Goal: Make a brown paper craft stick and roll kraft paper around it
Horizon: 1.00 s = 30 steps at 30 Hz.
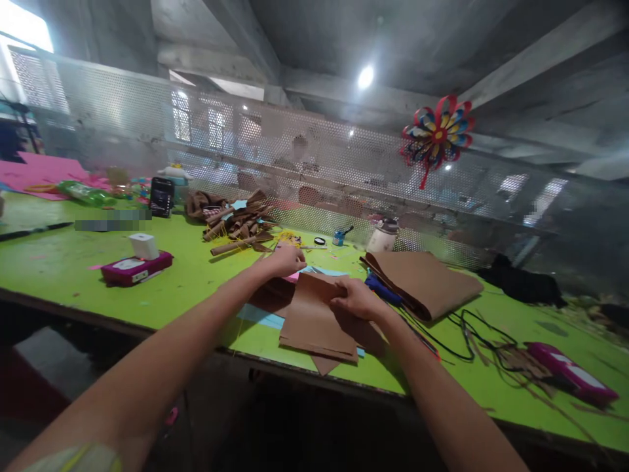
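Observation:
A stack of brown paper sheets (314,321) lies on the green table (187,288) in front of me. My right hand (356,298) is closed, pinching the top edge of the uppermost brown sheet. My left hand (287,259) reaches further back, fingers curled at the far edge of the sheets near a pink scrap; what it grips is not clear. Light blue paper (258,316) pokes out under the stack.
A folded pile of brown paper (427,282) lies to the right, with black cords (466,331) and a magenta box (572,373) beyond. A magenta box with a white cube (137,262) sits left. Rolled brown pieces (240,226) lie at the back by a perforated screen. A paper flower (437,136) hangs above.

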Available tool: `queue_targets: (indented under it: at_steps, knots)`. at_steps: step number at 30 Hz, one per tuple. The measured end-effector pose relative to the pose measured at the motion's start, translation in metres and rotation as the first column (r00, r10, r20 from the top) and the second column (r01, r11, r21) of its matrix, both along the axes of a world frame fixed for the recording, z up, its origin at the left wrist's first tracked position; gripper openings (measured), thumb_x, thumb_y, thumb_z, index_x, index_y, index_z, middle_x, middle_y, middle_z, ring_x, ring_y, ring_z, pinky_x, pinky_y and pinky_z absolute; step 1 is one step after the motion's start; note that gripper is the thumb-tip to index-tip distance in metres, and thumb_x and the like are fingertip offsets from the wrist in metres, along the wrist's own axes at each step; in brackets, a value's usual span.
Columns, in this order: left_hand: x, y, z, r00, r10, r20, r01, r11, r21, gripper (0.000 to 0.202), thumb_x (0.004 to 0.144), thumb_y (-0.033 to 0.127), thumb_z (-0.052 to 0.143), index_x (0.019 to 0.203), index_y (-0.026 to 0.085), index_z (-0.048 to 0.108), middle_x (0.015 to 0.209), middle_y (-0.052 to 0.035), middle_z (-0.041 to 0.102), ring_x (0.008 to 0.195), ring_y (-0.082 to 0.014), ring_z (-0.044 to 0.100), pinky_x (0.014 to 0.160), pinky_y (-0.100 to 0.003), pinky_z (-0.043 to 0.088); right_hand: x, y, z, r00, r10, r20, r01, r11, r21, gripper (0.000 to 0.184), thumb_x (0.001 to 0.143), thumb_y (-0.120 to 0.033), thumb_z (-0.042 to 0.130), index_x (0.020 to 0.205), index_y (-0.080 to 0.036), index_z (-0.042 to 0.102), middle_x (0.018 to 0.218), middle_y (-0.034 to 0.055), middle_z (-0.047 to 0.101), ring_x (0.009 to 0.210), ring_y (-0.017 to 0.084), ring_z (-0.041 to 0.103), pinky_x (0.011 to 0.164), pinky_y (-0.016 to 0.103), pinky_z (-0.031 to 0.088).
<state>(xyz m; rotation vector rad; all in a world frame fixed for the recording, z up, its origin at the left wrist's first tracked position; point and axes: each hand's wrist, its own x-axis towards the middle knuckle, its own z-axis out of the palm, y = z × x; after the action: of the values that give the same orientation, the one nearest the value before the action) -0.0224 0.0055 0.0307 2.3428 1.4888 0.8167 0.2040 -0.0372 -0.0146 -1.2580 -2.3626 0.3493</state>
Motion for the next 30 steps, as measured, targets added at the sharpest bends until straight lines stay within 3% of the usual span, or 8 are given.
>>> queue_targets:
  at_steps: [3,6,8,10,16,19,25,30]
  knots:
    - [0.003,0.001,-0.011,0.994,-0.062,0.087,0.067,0.996,-0.054,0.036,0.076,0.045,0.051,0.065,0.015,0.067,0.059,-0.0046,0.063,0.061,-0.0177,0.056,0.061,-0.026,0.041,0.005,0.004,-0.001,0.996,-0.013,-0.092,0.011,1.0,-0.018,0.02,0.071,-0.024,0.062,0.089,-0.016,0.066,0.082,0.0014,0.066,0.076,0.017,0.056,0.065,0.024,0.04]
    - [0.004,-0.007,-0.022,0.899,-0.13,0.418,0.232,0.952,-0.202,0.062,0.085,0.06,0.028,0.073,0.014,0.067,0.066,-0.0084,0.066,0.063,-0.0183,0.059,0.06,-0.027,0.044,0.008,0.008,-0.003,0.982,-0.021,-0.19,0.01,0.998,-0.062,0.025,0.073,-0.024,0.06,0.096,-0.017,0.065,0.09,0.0025,0.068,0.08,0.018,0.058,0.07,0.026,0.043]
    - [0.003,-0.014,-0.026,0.778,-0.137,0.613,0.366,0.892,-0.265,0.061,0.082,0.064,0.032,0.072,0.015,0.067,0.068,-0.0094,0.066,0.063,-0.0187,0.06,0.058,-0.027,0.045,0.008,0.008,-0.003,0.974,-0.032,-0.222,0.013,0.996,-0.085,0.023,0.074,-0.026,0.059,0.094,-0.016,0.065,0.086,0.0022,0.068,0.077,0.017,0.058,0.068,0.026,0.043]
    - [0.003,-0.017,-0.029,0.751,-0.165,0.639,0.422,0.865,-0.273,0.046,0.076,0.059,0.051,0.071,0.016,0.068,0.067,-0.0072,0.066,0.061,-0.0175,0.058,0.056,-0.026,0.044,0.007,0.007,-0.002,0.973,-0.045,-0.225,0.025,0.996,-0.09,0.021,0.073,-0.028,0.059,0.088,-0.015,0.065,0.08,0.0017,0.066,0.073,0.017,0.056,0.065,0.025,0.043]
    - [0.005,-0.019,-0.036,0.851,-0.1,0.515,0.327,0.869,-0.372,0.029,0.066,0.042,0.068,0.071,0.013,0.068,0.059,-0.0032,0.063,0.048,-0.0138,0.051,0.047,-0.025,0.037,0.006,0.002,0.001,0.977,-0.036,-0.209,0.034,0.999,-0.012,0.02,0.075,-0.031,0.057,0.082,-0.014,0.064,0.076,0.0019,0.064,0.07,0.015,0.053,0.064,0.025,0.042]
    - [0.004,-0.019,-0.036,0.747,-0.038,0.664,0.369,0.854,-0.367,0.034,0.065,0.041,0.069,0.083,0.013,0.068,0.076,-0.007,0.069,0.062,-0.0187,0.061,0.057,-0.029,0.045,0.007,0.005,0.0,0.955,-0.075,-0.288,0.095,0.994,0.056,0.025,0.078,-0.037,0.055,0.078,-0.014,0.063,0.072,0.0024,0.063,0.068,0.016,0.054,0.064,0.026,0.043]
    - [-0.001,-0.011,-0.035,0.525,0.15,0.838,0.319,0.878,-0.357,0.035,0.06,0.034,0.074,0.087,0.014,0.064,0.08,-0.0075,0.069,0.068,-0.0213,0.063,0.063,-0.033,0.05,0.012,0.014,-0.004,0.749,-0.195,-0.633,0.148,0.981,-0.128,0.037,0.079,-0.047,0.051,0.094,-0.014,0.058,0.068,0.0035,0.064,0.056,0.017,0.062,0.058,0.031,0.051]
    - [-0.003,-0.002,-0.039,0.465,0.223,0.856,0.299,0.871,-0.39,0.025,0.062,0.026,0.071,0.082,0.014,0.063,0.074,-0.0075,0.069,0.063,-0.0218,0.063,0.06,-0.035,0.051,0.016,0.013,-0.001,0.875,-0.232,-0.425,0.31,0.943,0.123,0.025,0.078,-0.037,0.054,0.077,-0.015,0.065,0.07,0.0058,0.068,0.065,0.018,0.063,0.066,0.03,0.049]
